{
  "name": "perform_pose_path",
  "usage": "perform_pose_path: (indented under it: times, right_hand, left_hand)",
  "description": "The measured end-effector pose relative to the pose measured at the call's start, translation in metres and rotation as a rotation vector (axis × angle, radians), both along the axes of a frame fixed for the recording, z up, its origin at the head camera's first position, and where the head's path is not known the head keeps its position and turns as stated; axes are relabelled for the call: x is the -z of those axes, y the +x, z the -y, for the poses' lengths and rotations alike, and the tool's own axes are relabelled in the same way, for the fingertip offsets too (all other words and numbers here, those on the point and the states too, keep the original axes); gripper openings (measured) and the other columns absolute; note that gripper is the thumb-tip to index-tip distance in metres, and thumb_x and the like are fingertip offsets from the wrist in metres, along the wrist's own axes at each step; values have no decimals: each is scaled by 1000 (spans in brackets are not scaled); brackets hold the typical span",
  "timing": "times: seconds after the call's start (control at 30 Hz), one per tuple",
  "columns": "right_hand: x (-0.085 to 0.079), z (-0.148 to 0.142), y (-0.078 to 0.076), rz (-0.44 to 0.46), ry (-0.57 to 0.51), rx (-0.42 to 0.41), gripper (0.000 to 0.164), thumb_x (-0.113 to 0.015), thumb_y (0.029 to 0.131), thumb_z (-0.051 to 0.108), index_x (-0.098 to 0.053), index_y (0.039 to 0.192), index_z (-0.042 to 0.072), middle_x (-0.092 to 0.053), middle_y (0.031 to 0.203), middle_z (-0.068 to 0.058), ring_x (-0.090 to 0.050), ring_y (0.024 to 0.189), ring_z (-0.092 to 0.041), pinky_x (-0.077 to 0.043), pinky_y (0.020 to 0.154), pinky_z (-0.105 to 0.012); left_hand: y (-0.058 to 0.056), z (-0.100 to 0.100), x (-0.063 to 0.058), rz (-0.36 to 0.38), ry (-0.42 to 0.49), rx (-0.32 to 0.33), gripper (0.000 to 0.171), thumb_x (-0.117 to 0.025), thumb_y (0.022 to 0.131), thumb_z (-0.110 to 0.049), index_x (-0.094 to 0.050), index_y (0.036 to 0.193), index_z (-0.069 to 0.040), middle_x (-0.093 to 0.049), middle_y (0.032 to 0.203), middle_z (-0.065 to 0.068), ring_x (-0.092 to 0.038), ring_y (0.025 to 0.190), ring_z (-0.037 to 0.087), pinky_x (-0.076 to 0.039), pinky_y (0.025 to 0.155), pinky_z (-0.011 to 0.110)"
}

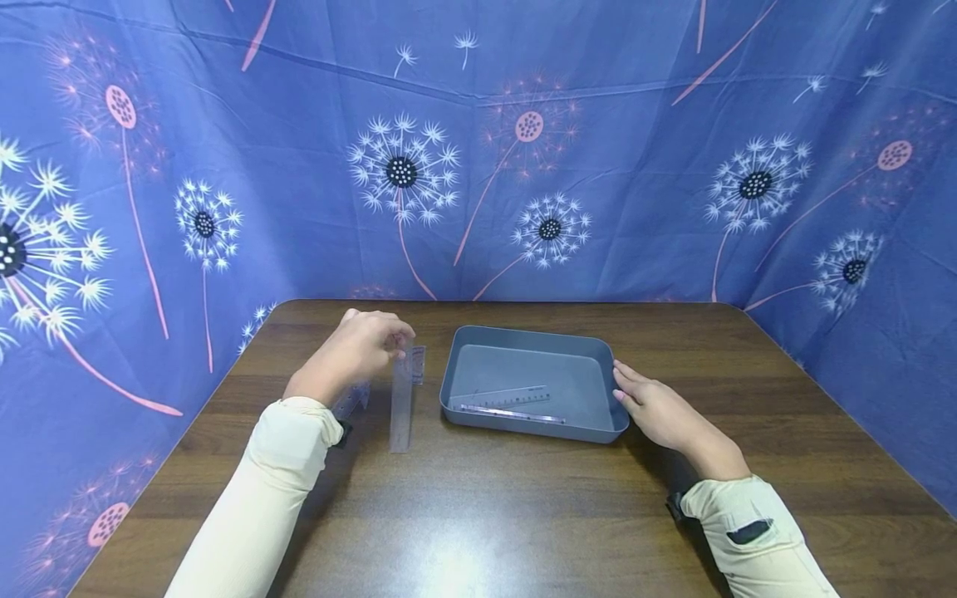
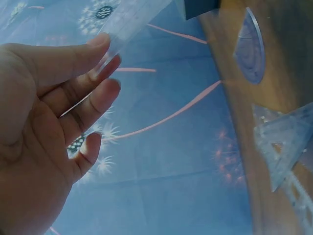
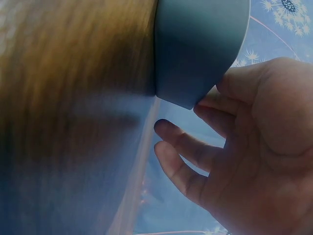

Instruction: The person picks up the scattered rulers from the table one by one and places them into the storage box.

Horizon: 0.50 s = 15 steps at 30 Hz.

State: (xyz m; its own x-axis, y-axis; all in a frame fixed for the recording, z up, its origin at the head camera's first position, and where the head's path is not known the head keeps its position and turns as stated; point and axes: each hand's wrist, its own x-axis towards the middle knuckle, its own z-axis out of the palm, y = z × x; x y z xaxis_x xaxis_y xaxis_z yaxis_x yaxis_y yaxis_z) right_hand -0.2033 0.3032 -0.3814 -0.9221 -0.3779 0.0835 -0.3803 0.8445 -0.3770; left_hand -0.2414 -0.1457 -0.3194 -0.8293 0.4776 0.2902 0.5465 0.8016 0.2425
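Note:
My left hand (image 1: 357, 353) pinches a clear ruler (image 1: 401, 407) near its upper end, between thumb and fingertips. That ruler hangs left of a grey rectangular tray (image 1: 538, 339). Inside the tray, along its near side, lie a clear ruler with markings (image 1: 516, 397) and a second narrow clear strip (image 1: 516, 414). At the tray's right end, my right hand (image 1: 665, 415) touches the outer wall with fairly straight fingers. The right wrist view shows its thumb and forefinger against the tray wall (image 3: 195, 54), the other fingers apart from it.
In the left wrist view, a clear protractor (image 2: 252, 49) and overlapping clear set squares (image 2: 281, 142) lie on the wooden table (image 1: 478, 490). From the head, the left forearm partly hides the set squares (image 1: 350, 401). A blue dandelion-print cloth (image 1: 635, 166) hangs behind the table and along both sides.

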Motion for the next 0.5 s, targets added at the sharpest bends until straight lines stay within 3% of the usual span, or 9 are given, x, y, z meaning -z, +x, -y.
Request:
perform_pose_path:
  times: [0.13, 0.27, 0.37, 0.5]
  right_hand:
    - [1, 0, 0, 1, -4, 2, 47, -49, 104, 10, -39, 142, -17, -32, 154, -29, -31, 141, -46, -27, 111, -60]
    - [1, 0, 0, 6, -2, 7, 48, -49, 104, 12, -39, 142, -16, -32, 155, -28, -31, 141, -45, -27, 112, -60]
    - [0, 0, 0, 7, 0, 11, 48, -49, 104, 12, -40, 142, -16, -32, 155, -28, -31, 141, -45, -27, 112, -60]
    - [0, 0, 0, 7, -1, 11, 48, -49, 104, 12, -40, 142, -16, -32, 155, -28, -31, 141, -45, -27, 112, -60]
  left_hand:
    - [5, 2, -8, -17, 15, 39, 21, -70, 86, 0, -76, 104, -9, -74, 92, -3, -71, 92, 18, -46, 95, 43]
    - [13, 2, -18, 27, 53, 50, 21, -65, 88, 4, -75, 105, -4, -74, 97, 3, -70, 93, 20, -55, 86, 39]
    - [19, 1, -25, 46, 69, 67, 20, -65, 89, 3, -75, 103, -5, -74, 96, 2, -69, 91, 18, -55, 85, 38]
    - [24, -1, -32, 4, 102, 123, 14, -70, 87, 2, -75, 95, -8, -72, 88, -1, -66, 83, 15, -55, 79, 36]
